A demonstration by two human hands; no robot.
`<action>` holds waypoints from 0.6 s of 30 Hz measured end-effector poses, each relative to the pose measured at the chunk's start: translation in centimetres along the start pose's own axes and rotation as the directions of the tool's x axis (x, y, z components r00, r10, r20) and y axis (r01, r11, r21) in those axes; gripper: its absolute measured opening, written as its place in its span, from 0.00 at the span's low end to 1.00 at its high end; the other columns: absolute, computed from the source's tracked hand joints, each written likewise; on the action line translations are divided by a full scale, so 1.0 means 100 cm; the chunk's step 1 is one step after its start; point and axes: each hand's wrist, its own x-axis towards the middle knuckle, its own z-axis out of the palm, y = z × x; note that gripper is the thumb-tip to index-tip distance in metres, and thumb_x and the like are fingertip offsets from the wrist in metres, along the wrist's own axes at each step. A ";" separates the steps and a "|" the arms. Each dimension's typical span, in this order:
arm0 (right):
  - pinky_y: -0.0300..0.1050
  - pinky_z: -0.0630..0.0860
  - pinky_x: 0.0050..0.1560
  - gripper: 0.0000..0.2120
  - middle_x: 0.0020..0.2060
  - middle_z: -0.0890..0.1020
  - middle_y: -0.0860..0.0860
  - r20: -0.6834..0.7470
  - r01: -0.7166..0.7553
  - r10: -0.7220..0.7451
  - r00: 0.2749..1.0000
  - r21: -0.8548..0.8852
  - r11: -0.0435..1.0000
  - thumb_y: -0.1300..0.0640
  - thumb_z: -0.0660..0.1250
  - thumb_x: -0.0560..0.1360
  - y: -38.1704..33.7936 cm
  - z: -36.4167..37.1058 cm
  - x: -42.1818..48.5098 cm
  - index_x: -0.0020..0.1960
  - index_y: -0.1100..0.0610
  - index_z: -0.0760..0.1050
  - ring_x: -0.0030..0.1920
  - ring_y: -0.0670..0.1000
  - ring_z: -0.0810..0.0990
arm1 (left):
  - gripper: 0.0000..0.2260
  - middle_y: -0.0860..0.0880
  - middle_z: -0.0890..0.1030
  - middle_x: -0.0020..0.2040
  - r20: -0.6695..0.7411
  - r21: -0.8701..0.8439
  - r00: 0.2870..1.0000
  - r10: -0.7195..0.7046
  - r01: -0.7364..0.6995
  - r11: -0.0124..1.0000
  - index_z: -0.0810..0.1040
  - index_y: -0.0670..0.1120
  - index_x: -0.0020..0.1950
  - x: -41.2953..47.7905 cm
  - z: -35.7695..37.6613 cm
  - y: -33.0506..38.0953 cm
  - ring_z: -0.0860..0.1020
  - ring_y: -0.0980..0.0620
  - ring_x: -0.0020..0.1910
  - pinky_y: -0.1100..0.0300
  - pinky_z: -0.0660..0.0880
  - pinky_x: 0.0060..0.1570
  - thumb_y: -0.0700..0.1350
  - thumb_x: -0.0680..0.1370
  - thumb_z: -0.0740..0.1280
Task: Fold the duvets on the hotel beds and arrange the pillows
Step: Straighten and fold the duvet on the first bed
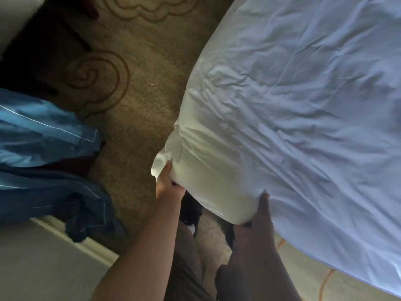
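Beige carpeted floor [147, 118] with brown swirl pattern, white wrinkled duvet [303, 118] covering the bed from 12 to 4 o'clock, blue cloth [43, 144] heaped at 9 o'clock over a white bed edge [50, 263] at 8 o'clock

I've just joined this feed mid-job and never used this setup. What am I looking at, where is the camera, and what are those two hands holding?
There is no machine here: a person works with bare hands, and the single picture comes from a camera on their head, looking down. The big wrinkled white cloth is the duvet. The left hand pinches its near corner; the right hand grips the same edge further right. Below lies patterned carpet. At left, blue fabric with white piping is draped over a pale surface; I cannot tell what it is. No pillows show.
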 end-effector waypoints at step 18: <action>0.42 0.83 0.34 0.23 0.54 0.83 0.52 0.024 -0.020 0.012 1.000 0.403 0.915 0.52 0.71 0.77 -0.085 0.019 -0.062 0.70 0.54 0.72 0.45 0.51 0.86 | 0.12 0.44 0.84 0.56 0.360 0.096 0.884 0.298 -0.352 0.931 0.77 0.50 0.58 -0.169 0.122 0.119 0.84 0.38 0.52 0.36 0.79 0.52 0.47 0.76 0.71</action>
